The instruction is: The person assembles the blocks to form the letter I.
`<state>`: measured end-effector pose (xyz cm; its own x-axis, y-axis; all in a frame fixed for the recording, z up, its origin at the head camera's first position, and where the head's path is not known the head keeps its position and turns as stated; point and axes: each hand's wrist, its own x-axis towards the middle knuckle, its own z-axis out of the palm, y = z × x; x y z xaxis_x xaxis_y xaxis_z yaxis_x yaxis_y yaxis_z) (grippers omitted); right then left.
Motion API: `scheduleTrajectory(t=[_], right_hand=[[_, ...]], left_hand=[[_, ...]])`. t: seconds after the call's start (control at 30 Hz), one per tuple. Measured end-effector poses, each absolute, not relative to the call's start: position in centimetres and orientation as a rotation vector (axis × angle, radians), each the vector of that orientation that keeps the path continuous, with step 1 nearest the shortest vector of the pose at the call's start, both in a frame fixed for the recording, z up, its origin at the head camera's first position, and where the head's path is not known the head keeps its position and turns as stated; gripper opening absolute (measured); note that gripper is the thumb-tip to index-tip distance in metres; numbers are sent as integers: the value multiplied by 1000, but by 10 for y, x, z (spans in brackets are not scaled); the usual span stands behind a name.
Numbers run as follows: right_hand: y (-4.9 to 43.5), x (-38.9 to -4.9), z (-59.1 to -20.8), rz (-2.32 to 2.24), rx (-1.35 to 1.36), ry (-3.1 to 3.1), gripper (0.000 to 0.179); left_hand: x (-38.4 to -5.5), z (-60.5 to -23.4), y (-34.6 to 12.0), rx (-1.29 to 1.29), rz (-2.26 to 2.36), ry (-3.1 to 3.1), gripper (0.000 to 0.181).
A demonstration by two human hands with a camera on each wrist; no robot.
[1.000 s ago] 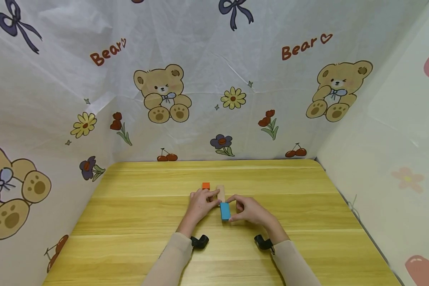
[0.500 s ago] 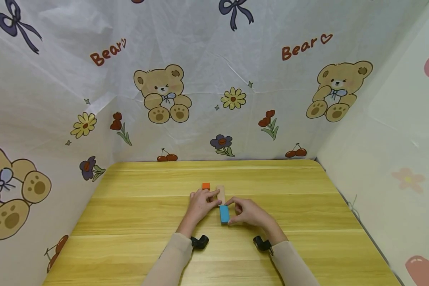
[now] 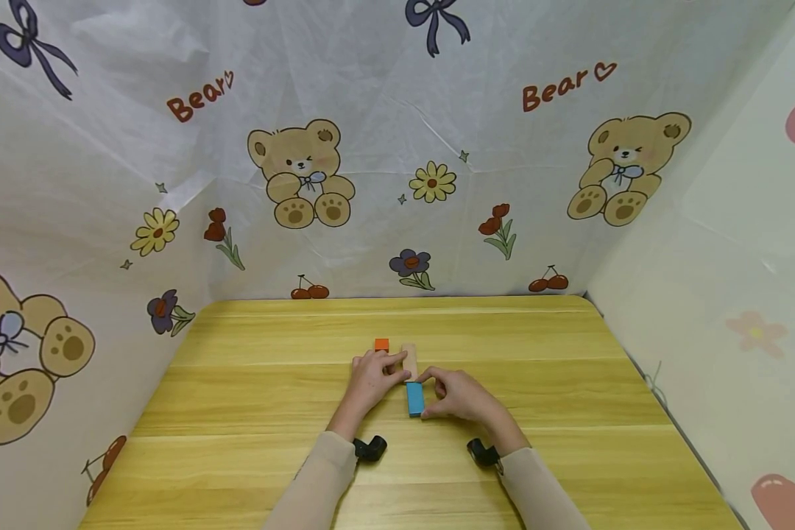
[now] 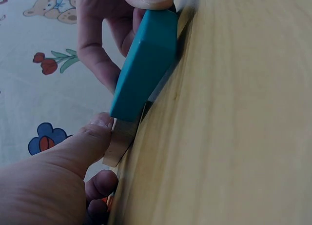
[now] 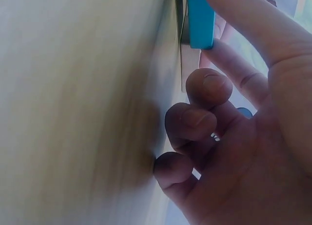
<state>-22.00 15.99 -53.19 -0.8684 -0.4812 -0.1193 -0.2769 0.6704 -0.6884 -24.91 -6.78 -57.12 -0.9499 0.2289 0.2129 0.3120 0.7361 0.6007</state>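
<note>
A flat blue block [image 3: 414, 400] lies end to end with a pale wooden block [image 3: 410, 362] near the middle of the table. My right hand [image 3: 464, 392] pinches the blue block lengthwise, index finger at its far end and thumb at its near end. My left hand [image 3: 369, 377] holds the wooden block with thumb and index finger along its left side. In the left wrist view the blue block [image 4: 148, 59] overlaps the end of the wooden block [image 4: 119, 142], by the left thumb. An orange block [image 3: 381, 344] sits just beyond the left hand, partly hidden by it.
The wood-grain table [image 3: 271, 456] reaches back to a white printed cloth [image 3: 377, 213] hung behind it. Another pale cloth [image 3: 702, 280] hangs at the right edge. Black wrist cameras [image 3: 371, 449] are strapped at both sleeves.
My right hand has drawn the blue block slightly toward me and left, showing more of the wooden block's near end. The left hand has stayed in place.
</note>
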Motion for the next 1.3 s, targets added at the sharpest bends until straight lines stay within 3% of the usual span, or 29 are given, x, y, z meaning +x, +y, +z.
scheduleTrajectory(t=[0.87, 1.3], right_hand=[[154, -221, -533, -907, -568, 2668, 55], [155, -220, -534, -851, -562, 2661, 61]], left_hand=[[-251, -572, -69, -445, -981, -2826, 48], [-250, -571, -71, -507, -977, -2867, 65]])
